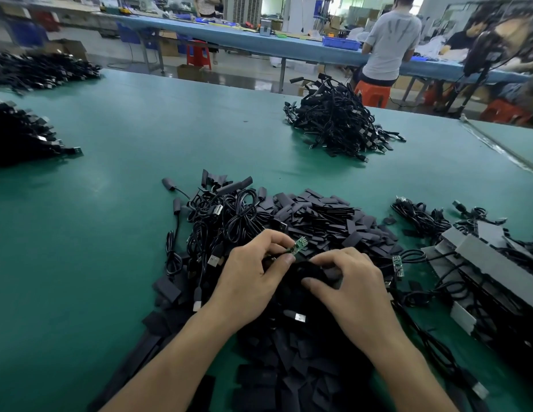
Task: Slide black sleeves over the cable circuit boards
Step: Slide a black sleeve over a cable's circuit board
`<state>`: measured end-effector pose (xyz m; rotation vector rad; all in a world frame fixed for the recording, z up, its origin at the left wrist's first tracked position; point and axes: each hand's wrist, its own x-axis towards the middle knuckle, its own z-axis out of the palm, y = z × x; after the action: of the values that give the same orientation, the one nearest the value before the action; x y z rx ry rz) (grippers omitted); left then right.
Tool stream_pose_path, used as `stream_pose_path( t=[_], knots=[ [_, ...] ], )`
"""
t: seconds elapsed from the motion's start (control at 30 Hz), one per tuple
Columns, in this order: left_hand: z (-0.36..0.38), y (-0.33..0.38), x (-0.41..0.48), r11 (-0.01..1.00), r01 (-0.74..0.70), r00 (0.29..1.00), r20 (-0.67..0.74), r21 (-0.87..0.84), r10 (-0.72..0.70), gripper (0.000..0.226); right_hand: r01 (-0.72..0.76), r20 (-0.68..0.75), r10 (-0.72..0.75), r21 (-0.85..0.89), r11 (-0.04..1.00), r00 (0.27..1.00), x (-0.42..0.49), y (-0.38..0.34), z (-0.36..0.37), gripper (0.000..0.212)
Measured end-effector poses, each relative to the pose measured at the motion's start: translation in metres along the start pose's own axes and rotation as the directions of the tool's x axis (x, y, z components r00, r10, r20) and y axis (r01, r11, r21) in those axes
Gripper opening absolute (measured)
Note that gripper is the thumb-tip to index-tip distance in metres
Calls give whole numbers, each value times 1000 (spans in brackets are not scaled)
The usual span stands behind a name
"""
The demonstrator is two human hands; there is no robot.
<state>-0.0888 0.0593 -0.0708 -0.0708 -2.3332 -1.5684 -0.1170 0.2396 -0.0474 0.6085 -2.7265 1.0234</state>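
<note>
- Left hand [253, 275]: thumb and forefinger closed in a pinch on a small green circuit board [296, 246]; the other fingers are curled beneath. The board stands tilted, its far end raised clear of the fingertips, above the near middle of the table [110, 203].
- Right hand [348, 286]: just right of the left hand, fingers curled downward, thumb drawn in towards the fingertips. It rests on the heap of black sleeves [318, 221]. Whether it has hold of a single sleeve cannot be told; everything under the fingers is black.
- The sleeves lie as flat short pieces, spread from the middle of the table to its near edge, under both wrists.
- Tangle of black cables [223, 215]: left of and touching the sleeve heap, with plug ends showing.
- Second circuit board [397, 264]: bare, lying on its cable just right of the right hand.
- Grey strips [482, 254]: stacked at the right edge, among more cables.
- Far cable pile [339, 123]: well apart, far right of middle.
- Person in grey shirt [390, 46]: at the far bench, back turned.
</note>
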Motion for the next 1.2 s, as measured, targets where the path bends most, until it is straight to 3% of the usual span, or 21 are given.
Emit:
stream_pose_path(
  t=[0.13,0.27,0.5,0.63,0.73,0.93,1.2],
  knots=[
    [-2,4,-1,1000,2,1000,-1,-16,-2,22,-20,-126,68,351,936,990,1,3,-1,24],
    [-3,6,-1,994,19,1000,26,-112,-16,24,-30,-90,90,519,854,992,1,-2,0,27],
    [-6,9,0,969,31,998,62,-246,-16,27,62,-7,-66,461,885,998,-2,-6,1,40],
    [-6,10,0,959,61,995,92,-275,-37,29,165,-50,-157,249,954,986,-3,-6,3,39],
    [-6,10,0,961,74,995,86,-267,-53,23,197,-70,-187,190,962,980,-2,-6,2,36],
    [-6,11,0,968,61,998,45,-242,-51,19,176,-158,-132,311,934,979,-1,0,-6,30],
    [-10,9,-2,980,29,996,93,-195,-11,20,76,-144,-13,441,895,990,1,12,-15,28]
  ],
)
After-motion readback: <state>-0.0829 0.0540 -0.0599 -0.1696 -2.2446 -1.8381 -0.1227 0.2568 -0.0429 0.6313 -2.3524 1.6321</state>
